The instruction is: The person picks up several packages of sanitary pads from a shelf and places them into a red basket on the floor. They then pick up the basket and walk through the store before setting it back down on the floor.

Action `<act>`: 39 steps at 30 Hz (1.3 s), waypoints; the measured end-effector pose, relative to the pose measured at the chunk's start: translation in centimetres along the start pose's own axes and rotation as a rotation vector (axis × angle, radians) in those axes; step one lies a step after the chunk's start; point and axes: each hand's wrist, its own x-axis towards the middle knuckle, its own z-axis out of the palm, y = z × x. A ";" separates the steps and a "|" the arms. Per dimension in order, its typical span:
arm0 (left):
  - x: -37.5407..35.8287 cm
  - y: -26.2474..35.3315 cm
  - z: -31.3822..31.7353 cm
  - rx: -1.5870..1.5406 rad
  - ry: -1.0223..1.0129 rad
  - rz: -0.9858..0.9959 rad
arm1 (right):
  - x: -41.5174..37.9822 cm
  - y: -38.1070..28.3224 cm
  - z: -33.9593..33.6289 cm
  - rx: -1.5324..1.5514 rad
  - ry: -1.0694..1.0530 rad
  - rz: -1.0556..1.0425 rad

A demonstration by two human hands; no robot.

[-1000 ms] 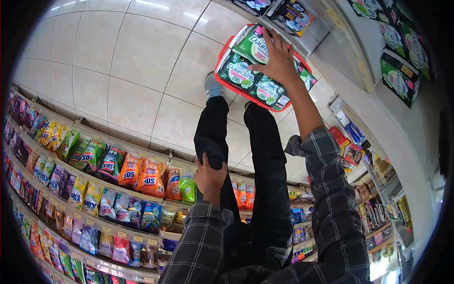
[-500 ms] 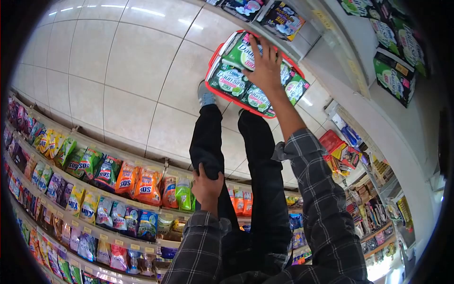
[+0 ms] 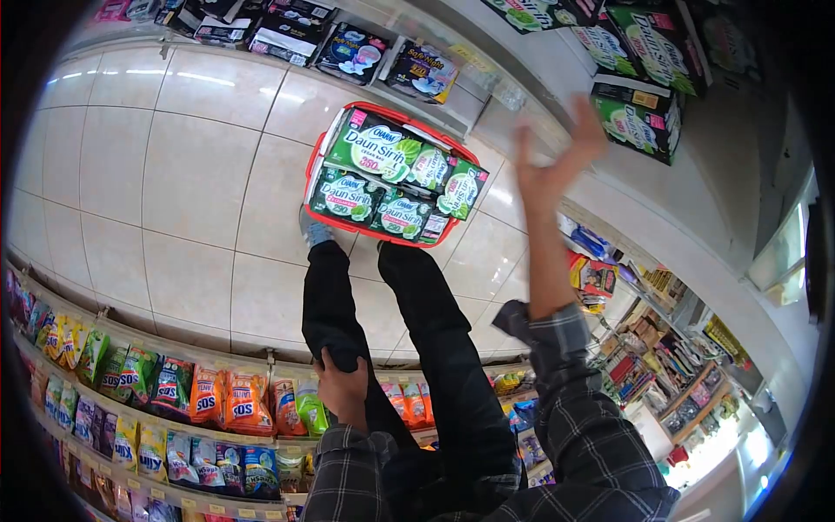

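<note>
A red basket [image 3: 313,165] on the floor in front of my feet holds several green-and-black packs of Charm Daun Sirih sanitary pads [image 3: 370,150]. My right hand [image 3: 557,170], smeared by motion, is raised to the right of the basket. Its fingers and thumb are spread, with nothing visible between them. Closest to it are more green-and-black pad packs [image 3: 639,122] on the white shelf at upper right. My left hand [image 3: 342,387] rests on my knee, thumb apart from the fingers.
Dark Safe Night packs [image 3: 422,71] line a low shelf behind the basket. At lower left, tiered shelves carry orange SOS pouches [image 3: 248,400] and other detergent bags. The white shelf edge [image 3: 696,235] curves along the right, with more goods beyond it.
My right hand has left the pack on top in the basket and moved right, toward the shelf packs. The view has shifted, and my left hand stays on my knee.
</note>
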 end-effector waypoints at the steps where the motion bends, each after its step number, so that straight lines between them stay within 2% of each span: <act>1: 0.0 0.1 -0.1 0.001 -0.008 -0.004 | 2.2 2.4 -1.8 -0.158 0.107 -0.025; 4: 0.0 -0.2 0.0 0.026 -0.003 0.002 | 5.1 10.0 -5.4 -0.422 0.121 0.165; 7: 0.1 -0.2 0.0 0.040 0.007 0.017 | 6.1 11.7 -6.4 -0.639 -0.136 0.341; 10: 0.0 -0.1 -0.1 0.036 0.002 0.024 | 5.6 11.2 -7.1 -0.736 -0.195 0.273; 13: 0.1 -0.5 0.0 0.035 0.030 0.044 | 6.0 10.6 -8.2 -0.733 -0.277 0.403; 16: 0.4 -0.7 0.3 0.042 0.044 0.054 | 6.9 10.4 -9.0 -0.730 -0.294 0.431; 20: 0.4 -0.6 0.0 0.042 0.044 0.053 | 7.0 12.1 -10.0 -0.680 -0.254 0.362; 22: 0.3 -0.6 -0.4 0.036 0.043 0.058 | 7.4 11.3 -10.8 -0.618 -0.249 0.301; 25: 0.4 -0.4 -0.8 0.041 0.032 0.053 | 8.6 9.1 -12.0 -0.595 -0.527 0.474; 31: 0.8 -0.8 -1.4 -0.006 0.034 0.089 | 4.3 6.8 -13.4 -0.577 -0.284 0.211; 33: 0.8 -0.3 -2.0 -0.036 0.052 0.096 | 2.3 3.0 -15.7 -0.497 -0.191 0.253; 35: 0.6 -0.7 -2.9 -0.049 0.076 0.092 | -0.5 -2.0 -18.9 -0.476 -0.169 0.449; 37: 1.1 -0.8 -3.7 -0.111 0.057 0.115 | -4.9 -4.8 -22.9 -0.385 -0.272 0.689; 38: 1.3 -0.8 -4.3 -0.121 0.041 0.120 | -6.4 -7.0 -24.9 -0.340 -0.339 0.672; 39: 1.2 -0.5 -5.4 -0.153 0.036 0.140 | -6.3 -9.9 -26.7 0.093 -0.322 0.849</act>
